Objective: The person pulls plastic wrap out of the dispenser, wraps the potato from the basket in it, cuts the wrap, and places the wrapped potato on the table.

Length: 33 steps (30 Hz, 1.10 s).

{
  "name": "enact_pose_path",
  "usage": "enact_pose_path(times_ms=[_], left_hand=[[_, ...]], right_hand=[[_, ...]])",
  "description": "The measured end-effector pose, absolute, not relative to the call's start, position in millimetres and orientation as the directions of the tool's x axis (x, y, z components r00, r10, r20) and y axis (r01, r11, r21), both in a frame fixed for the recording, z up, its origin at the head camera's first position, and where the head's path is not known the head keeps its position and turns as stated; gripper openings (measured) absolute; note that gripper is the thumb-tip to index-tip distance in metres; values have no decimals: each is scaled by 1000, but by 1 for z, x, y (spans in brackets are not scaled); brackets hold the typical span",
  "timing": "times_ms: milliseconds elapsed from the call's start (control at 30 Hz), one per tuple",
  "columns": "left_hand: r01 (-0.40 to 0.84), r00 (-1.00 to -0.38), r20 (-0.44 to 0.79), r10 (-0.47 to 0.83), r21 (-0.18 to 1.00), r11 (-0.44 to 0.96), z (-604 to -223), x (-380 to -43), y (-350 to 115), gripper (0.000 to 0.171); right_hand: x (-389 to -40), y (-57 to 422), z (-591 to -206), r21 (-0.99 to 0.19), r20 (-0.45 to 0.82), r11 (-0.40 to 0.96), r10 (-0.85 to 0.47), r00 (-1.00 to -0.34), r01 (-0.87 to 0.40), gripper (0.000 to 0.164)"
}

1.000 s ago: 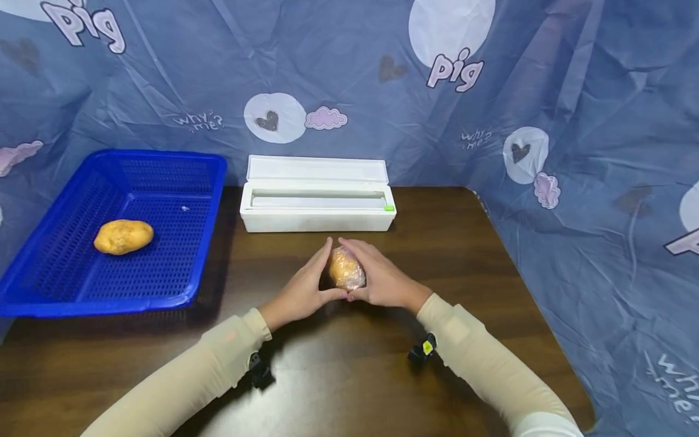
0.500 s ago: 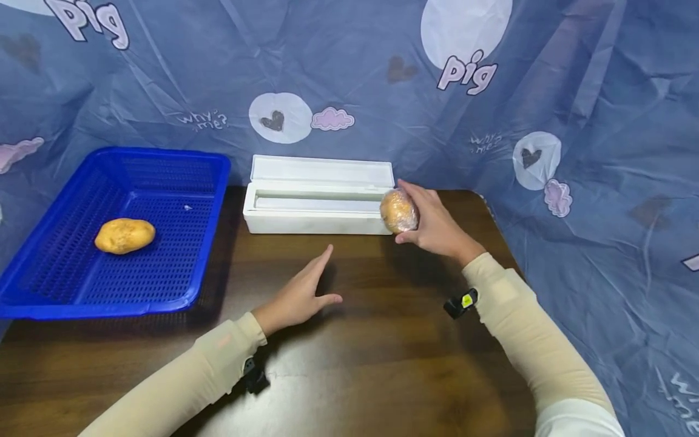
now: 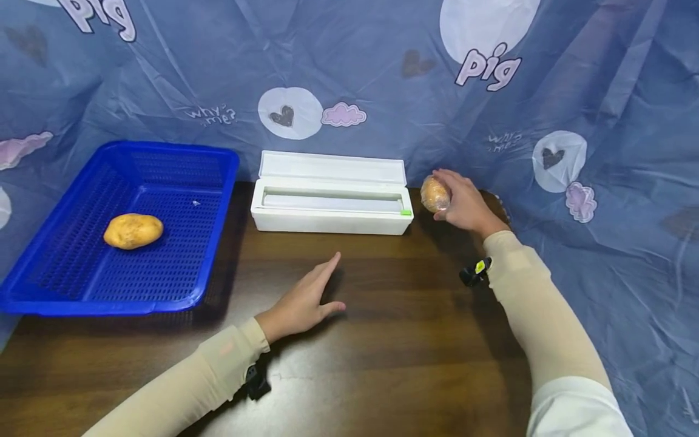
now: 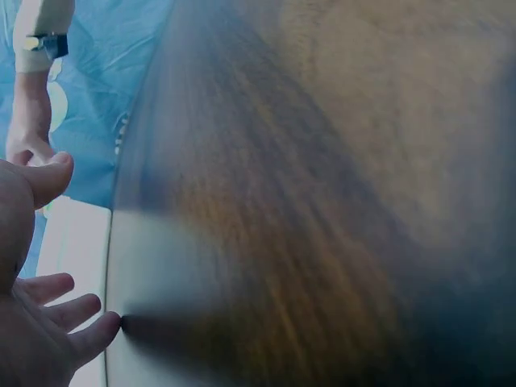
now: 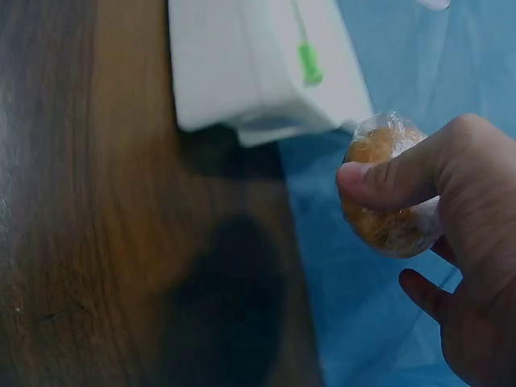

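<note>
My right hand (image 3: 464,203) holds a potato wrapped in clear plastic film (image 3: 435,194), at the far right of the table beside the white box. In the right wrist view the thumb presses across the wrapped potato (image 5: 387,189), whose film is crinkled and shiny. My left hand (image 3: 300,303) holds nothing; its fingers are straight and the thumb stands apart, over the middle of the table. The white film dispenser box (image 3: 332,220) has its lid raised, and a green slider (image 3: 406,212) sits at its right end. A bare potato (image 3: 133,231) lies in the blue basket (image 3: 204,267).
The brown wooden table (image 3: 382,340) runs back to a blue printed cloth (image 3: 371,60), which hangs behind it and along the right side. On the basket's floor is a small pale scrap (image 3: 196,203).
Both hands were around the wrapped potato; the left has let go and stayed near the middle. My right hand has carried the potato to the right and back, past the white box.
</note>
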<state>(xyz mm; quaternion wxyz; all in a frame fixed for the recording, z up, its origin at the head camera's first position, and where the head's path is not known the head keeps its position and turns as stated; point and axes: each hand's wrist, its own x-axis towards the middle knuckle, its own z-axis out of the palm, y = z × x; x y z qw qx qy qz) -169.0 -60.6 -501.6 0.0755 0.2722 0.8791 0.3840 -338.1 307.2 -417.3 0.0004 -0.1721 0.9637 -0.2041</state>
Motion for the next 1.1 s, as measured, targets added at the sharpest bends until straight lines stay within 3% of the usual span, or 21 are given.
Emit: enact_pose_path(times_ms=[233, 1100], left_hand=[[451, -833, 111, 542, 703, 550, -503, -168, -64, 101], [526, -810, 139, 569, 600, 602, -499, -163, -75, 92]], right_hand=[[-352, 314, -445, -375, -39, 877, -339, -940, -301, 95], [-356, 305, -484, -360, -143, 897, -324, -935, -256, 99]])
